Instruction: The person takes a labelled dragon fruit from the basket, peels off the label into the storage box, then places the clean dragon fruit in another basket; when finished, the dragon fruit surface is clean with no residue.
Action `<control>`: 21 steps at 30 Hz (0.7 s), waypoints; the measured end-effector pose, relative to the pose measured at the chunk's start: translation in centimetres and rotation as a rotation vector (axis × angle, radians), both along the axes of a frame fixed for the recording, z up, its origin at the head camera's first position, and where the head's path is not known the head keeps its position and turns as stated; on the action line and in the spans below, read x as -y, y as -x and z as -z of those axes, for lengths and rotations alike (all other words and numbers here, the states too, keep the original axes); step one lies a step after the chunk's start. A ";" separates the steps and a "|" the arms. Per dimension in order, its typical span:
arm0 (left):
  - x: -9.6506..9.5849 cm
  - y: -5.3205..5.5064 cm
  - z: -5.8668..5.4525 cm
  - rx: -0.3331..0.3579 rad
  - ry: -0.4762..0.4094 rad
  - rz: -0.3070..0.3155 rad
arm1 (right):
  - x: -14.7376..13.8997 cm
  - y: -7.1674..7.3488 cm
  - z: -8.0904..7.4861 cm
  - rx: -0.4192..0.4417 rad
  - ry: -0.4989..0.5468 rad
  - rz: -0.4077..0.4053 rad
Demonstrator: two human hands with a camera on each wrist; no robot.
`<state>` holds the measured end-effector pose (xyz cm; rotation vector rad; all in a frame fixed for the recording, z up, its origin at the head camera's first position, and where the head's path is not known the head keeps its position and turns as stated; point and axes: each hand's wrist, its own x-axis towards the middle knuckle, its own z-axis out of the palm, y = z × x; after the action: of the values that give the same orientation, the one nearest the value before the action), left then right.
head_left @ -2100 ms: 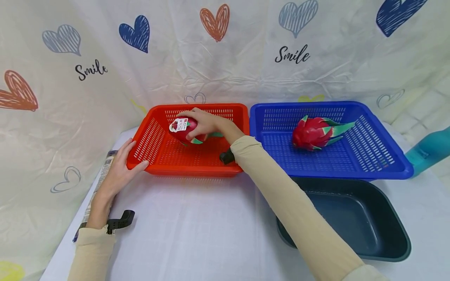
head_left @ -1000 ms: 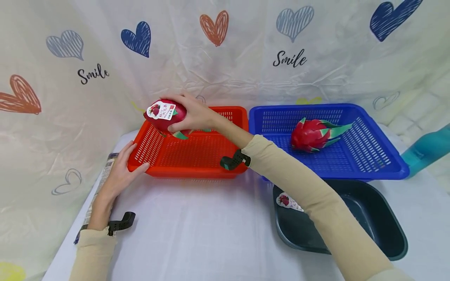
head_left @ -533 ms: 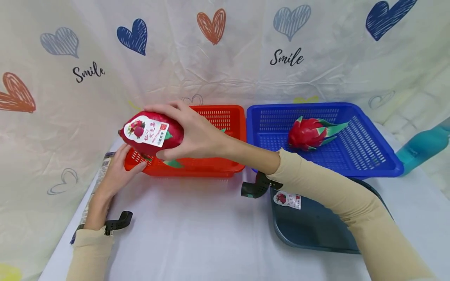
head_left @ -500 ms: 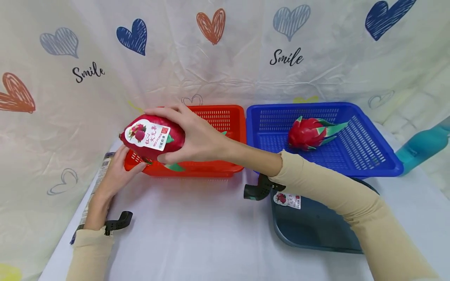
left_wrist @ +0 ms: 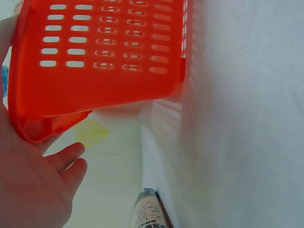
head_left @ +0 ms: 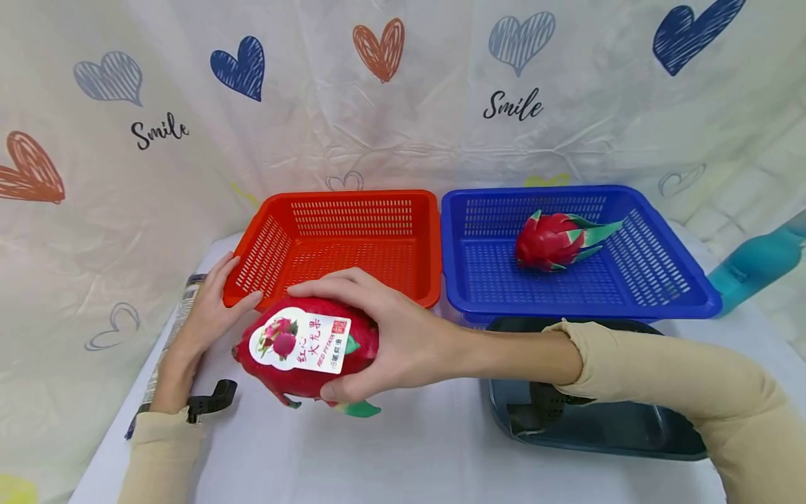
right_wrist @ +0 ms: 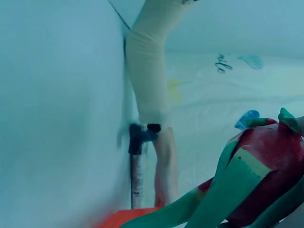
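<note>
My right hand (head_left: 397, 343) grips a red dragon fruit (head_left: 271, 378) with green scales and a white printed label. It holds the fruit above the white cloth, in front of the red basket (head_left: 352, 301). Seen close in the right wrist view, the fruit's green leaves (right_wrist: 232, 185) point toward the camera. My left hand (head_left: 210, 311) rests at the red basket's front left corner, fingers straight along the side and thumb toward the front rim. In the left wrist view the palm (left_wrist: 28, 180) lies against the basket's rim. A second dragon fruit (head_left: 550, 241) lies in the blue basket (head_left: 585, 308).
A dark green tub (head_left: 604, 434) stands before the blue basket, partly hidden by my right forearm. At the right is a teal bottle (head_left: 758, 262). A long printed package (head_left: 182, 322) lies along the left table edge. A heart-print cloth (head_left: 403, 126) hangs behind.
My right hand has lifted the dragon fruit out of the red basket, carried it left, then brought it toward me and down over the table. The left hand has stayed at the basket corner.
</note>
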<state>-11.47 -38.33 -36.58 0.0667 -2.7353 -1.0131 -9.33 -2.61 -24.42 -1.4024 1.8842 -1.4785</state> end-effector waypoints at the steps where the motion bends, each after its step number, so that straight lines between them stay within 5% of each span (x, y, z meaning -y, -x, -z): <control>1: 0.0 0.0 0.0 -0.002 -0.003 -0.001 | -0.1 -0.2 0.1 0.012 -0.013 -0.002; 12: 0.3 0.1 0.3 0.006 0.008 -0.006 | -1.4 -0.9 2.4 0.118 -0.332 -0.041; 21: 0.3 0.2 0.2 0.011 0.001 0.001 | -1.9 -0.5 4.6 0.110 -0.437 0.011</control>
<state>-11.63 -38.67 -36.74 0.0701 -2.7458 -1.0143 -8.81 -0.68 -29.01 -1.0854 1.9907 -1.0367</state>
